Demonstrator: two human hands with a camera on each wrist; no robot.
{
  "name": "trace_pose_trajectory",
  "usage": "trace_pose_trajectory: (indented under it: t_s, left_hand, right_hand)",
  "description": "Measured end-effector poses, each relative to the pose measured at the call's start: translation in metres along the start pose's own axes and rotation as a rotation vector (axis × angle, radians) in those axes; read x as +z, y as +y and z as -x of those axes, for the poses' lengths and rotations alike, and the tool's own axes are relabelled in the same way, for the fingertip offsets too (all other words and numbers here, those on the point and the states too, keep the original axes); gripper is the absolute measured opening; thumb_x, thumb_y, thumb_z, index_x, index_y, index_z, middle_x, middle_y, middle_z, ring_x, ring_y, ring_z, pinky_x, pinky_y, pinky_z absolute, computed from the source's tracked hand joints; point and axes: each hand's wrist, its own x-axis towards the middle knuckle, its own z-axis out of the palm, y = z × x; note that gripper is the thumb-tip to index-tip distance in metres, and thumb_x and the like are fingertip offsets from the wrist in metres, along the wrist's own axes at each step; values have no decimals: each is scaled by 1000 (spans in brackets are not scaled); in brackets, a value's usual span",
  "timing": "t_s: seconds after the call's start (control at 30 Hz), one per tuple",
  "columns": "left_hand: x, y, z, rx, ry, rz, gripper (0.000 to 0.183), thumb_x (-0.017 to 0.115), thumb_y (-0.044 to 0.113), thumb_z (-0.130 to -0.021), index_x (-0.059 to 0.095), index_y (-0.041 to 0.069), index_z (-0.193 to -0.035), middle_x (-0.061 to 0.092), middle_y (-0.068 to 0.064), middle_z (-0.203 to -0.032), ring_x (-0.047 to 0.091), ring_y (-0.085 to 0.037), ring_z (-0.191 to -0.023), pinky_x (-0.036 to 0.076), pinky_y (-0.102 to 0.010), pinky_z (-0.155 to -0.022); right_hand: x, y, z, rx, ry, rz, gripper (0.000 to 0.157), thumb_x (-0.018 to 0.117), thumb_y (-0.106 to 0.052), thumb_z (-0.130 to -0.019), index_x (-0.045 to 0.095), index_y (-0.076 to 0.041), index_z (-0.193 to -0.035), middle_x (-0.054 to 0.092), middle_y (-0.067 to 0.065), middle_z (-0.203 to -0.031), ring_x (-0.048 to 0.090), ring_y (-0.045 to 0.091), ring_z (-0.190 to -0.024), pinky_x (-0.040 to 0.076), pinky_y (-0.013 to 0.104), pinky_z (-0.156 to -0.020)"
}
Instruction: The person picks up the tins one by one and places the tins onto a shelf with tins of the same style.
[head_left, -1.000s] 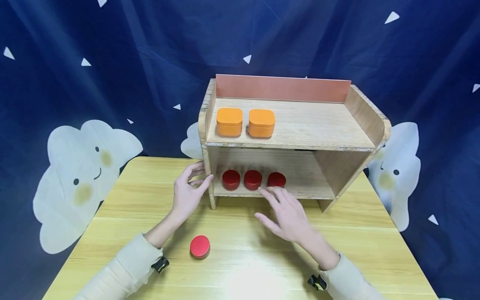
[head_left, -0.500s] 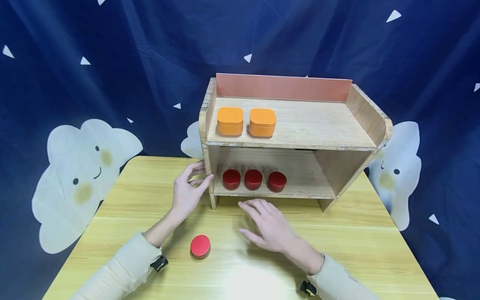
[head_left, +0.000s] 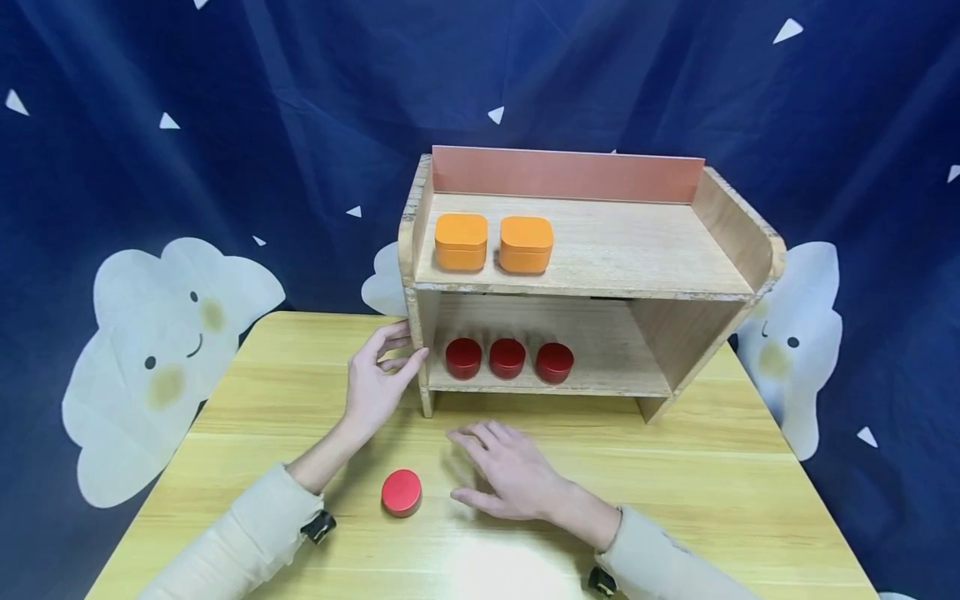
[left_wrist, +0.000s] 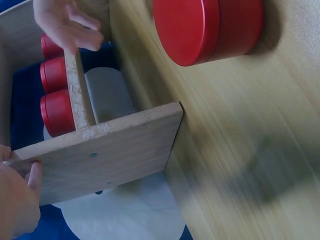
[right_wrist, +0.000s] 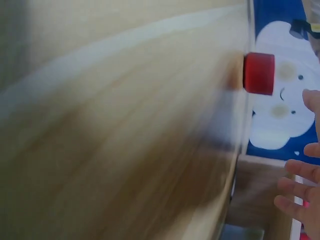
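My left hand (head_left: 375, 387) pinches the front edge of the left side panel of a small wooden shelf (head_left: 637, 242), thumb in front and fingers on the outer face. In the left wrist view that panel (left_wrist: 115, 142) sits between thumb and fingers. A round red tin (head_left: 401, 492) with a lid stands on the table, closer to me than the shelf. To its right my right hand (head_left: 513, 475) hovers over the table, fingers spread, holding nothing. Three similar red tins (head_left: 507, 358) stand in a row on the lower board. The right wrist view shows the spread fingers and the lone tin (right_wrist: 260, 73).
Two orange square boxes (head_left: 461, 242) with rounded corners stand at the left of the shelf's upper board. The shelf stands toward the back of a light wooden table (head_left: 720, 500). Behind hangs a dark blue curtain (head_left: 337, 108) with white clouds.
My right hand has moved away from the rightmost tin on the lower board, leftward and toward me, nearer the lone tin. My left hand has stayed on the side panel.
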Motion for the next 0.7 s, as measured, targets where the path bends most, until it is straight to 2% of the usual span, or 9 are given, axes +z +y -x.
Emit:
trace_pose_trajectory:
  t_s: [0.2, 0.37, 0.7]
  left_hand:
    - [0, 0, 0, -6, 5, -1, 42, 81, -3, -89, 67, -5, -128, 74, -25, -121, 67, 5, -102, 65, -16, -82]
    - [0, 0, 0, -1, 4, -2, 41, 80, -1, -90, 67, -5, -129, 74, -25, -121, 67, 5, -102, 64, -15, -82]
    - [0, -3, 0, 21, 7, 2, 41, 80, -3, -89, 67, -4, -128, 75, -24, -120, 68, 3, -102, 66, -20, -81]
  right_hand:
    - [6, -9, -5, -15, -105, -37, 80, 54, -68, -100, 42, -17, -160, 58, 1, -150, 58, 20, -137, 53, 41, -118]
    - [12, -13, -11, -69, -156, -73, 80, 52, -67, -101, 39, -17, -162, 56, 2, -152, 55, 20, -140, 49, 40, -122]
    - [24, -21, -24, -152, -176, -91, 77, 53, -65, -103, 40, -17, -161, 58, -1, -149, 58, 17, -136, 53, 35, -117]
